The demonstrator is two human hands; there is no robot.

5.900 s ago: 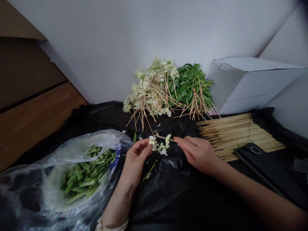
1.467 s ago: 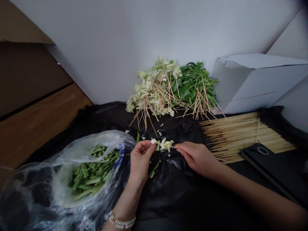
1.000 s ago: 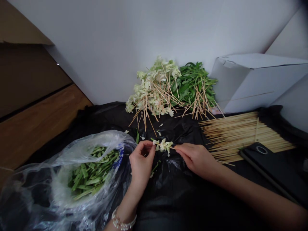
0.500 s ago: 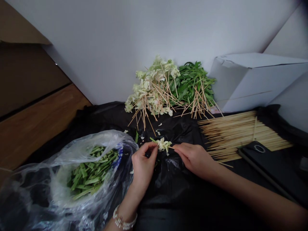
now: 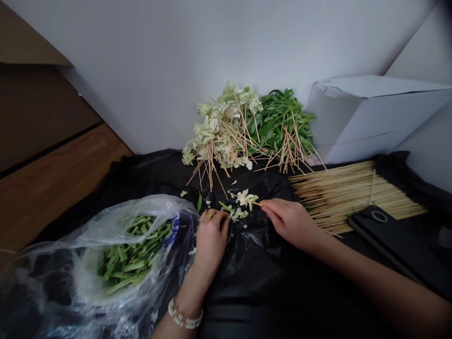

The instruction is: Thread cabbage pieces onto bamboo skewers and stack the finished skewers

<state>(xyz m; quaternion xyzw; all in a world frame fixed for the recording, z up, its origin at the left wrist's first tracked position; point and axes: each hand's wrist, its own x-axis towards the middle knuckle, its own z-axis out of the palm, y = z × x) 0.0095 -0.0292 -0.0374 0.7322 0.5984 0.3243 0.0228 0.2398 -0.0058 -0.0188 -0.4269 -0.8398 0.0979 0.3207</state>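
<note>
In the head view, my right hand point(image 5: 284, 221) pinches the bare end of a thin wooden skewer point(image 5: 257, 204). Pale, crinkled cabbage pieces point(image 5: 244, 197) are threaded on its other end, which points left. My left hand point(image 5: 211, 235), with a ring and a beaded bracelet, is at the left of loose pale-green leaf pieces point(image 5: 240, 213) on the black plastic sheet point(image 5: 254, 278). Its fingers are curled towards the thumb, and the fingertips meet the edge of those pieces. Whatever lies between them is hidden. A short green stalk point(image 5: 224, 206) lies just above the left fingertips.
To the left, a clear plastic bag point(image 5: 88, 235) holds cut green vegetable strips point(image 5: 137, 254). Skewered cabbage point(image 5: 215, 122) and skewered leafy greens point(image 5: 278, 117) are heaped at the back. Bare skewers point(image 5: 339, 193), a dark phone point(image 5: 388, 245) and a white box point(image 5: 353, 113) are at right.
My hands have moved apart: the right lifted the skewer with cabbage slightly up and right, while the left turned palm-down. Loose leaf pieces now show beneath the skewer.
</note>
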